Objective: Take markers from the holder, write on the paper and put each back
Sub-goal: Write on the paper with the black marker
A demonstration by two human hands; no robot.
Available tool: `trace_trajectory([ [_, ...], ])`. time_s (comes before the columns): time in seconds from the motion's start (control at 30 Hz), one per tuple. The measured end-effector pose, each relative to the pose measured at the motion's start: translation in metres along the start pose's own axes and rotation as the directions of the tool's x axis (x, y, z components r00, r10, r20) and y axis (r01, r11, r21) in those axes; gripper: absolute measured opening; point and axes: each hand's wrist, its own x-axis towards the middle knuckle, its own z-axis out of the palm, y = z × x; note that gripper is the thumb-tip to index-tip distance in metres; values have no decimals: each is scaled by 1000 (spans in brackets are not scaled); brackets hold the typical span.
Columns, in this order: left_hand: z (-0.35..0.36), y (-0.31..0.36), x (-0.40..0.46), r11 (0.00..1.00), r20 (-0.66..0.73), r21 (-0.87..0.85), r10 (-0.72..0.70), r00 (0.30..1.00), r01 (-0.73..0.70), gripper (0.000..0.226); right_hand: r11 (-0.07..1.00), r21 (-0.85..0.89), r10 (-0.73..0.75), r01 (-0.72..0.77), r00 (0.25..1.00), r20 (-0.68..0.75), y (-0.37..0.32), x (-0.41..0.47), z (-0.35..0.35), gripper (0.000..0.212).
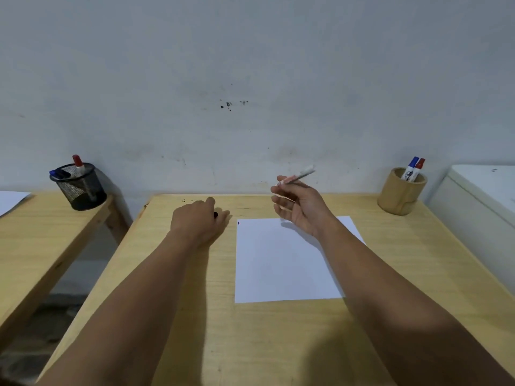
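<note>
Paper (281, 263) flat on wooden table (195, 330). Left hand (199, 218) left of paper, fingers curled over small dark object, likely cap. Right hand (299, 206) above paper's far edge, fingers pinching marker (296, 176). Wooden holder (400, 195) far right of paper, two markers inside.

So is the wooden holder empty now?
No. The wooden holder still contains two markers: a blue-capped marker and a red-capped marker stand upright inside.

Before you: 2 pale wooden tables (167, 316), 1 white paper sheet (278, 263), 2 holders, 1 round wooden cup (400, 195), 1 black mesh pot (82, 190), 2 capped markers in each, 1 uncapped white marker (299, 176) in your right hand (299, 208), 1 dark cap (215, 215) by your left hand (199, 218).
</note>
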Motion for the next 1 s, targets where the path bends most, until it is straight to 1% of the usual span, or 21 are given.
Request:
trace_trajectory([
  [0.03,-3,-1,-5,999,-27,-47,-22,999,21,52,997,-78,-22,19,999,-43,0,-1,2,8],
  [0.07,-7,-2,-11,995,-68,-93,-31,997,25,52,987,-157,-50,36,995,-89,1,0,4,19],
  [0.1,-9,-3,-18,990,-121,-138,-23,992,6,52,975,-215,-81,51,988,-135,3,0,7,26],
  [0.13,-10,-3,-27,984,-183,-176,-1,983,-32,50,964,-258,-115,68,979,-169,5,0,11,28],
  [0.2,-10,0,-46,964,-301,-231,55,952,-129,43,940,-327,-170,100,967,-192,12,-4,19,19],
  [0.27,-8,1,-66,937,-345,-278,110,932,-214,42,915,-384,-206,126,963,-175,23,-8,25,15],
  [0.33,-7,-2,-82,902,-300,-335,172,938,-273,51,890,-436,-232,137,957,-174,34,-9,31,23],
  [0.4,-7,-6,-93,889,-200,-346,243,949,-300,71,865,-484,-250,132,950,-188,44,-7,39,41],
  [0.43,-7,-7,-97,894,-147,-338,259,955,-295,81,859,-496,-250,127,949,-190,49,-5,42,44],
  [0.5,-4,-10,-104,909,-41,-315,274,961,-273,95,854,-503,-249,129,952,-179,57,-3,47,38],
  [0.57,2,-12,-108,913,26,-304,293,956,-272,105,830,-544,-247,126,956,-156,63,-3,52,33],
  [0.67,3,-13,-110,914,71,-315,292,954,-257,114,776,-621,-270,115,949,-162,69,0,60,47],
  [0.7,3,-13,-110,917,81,-303,295,952,-258,116,769,-628,-281,120,946,-164,72,3,60,47],
  [0.77,4,-12,-111,928,110,-268,297,948,-260,121,781,-609,-290,134,943,-164,79,7,59,35],
  [0.83,4,-12,-110,938,143,-234,295,945,-257,125,780,-614,-291,121,939,-184,84,9,54,28],
  [1.0,5,-14,-107,937,167,-224,306,937,-267,131,765,-633,-296,121,938,-178,85,15,50,27],
])
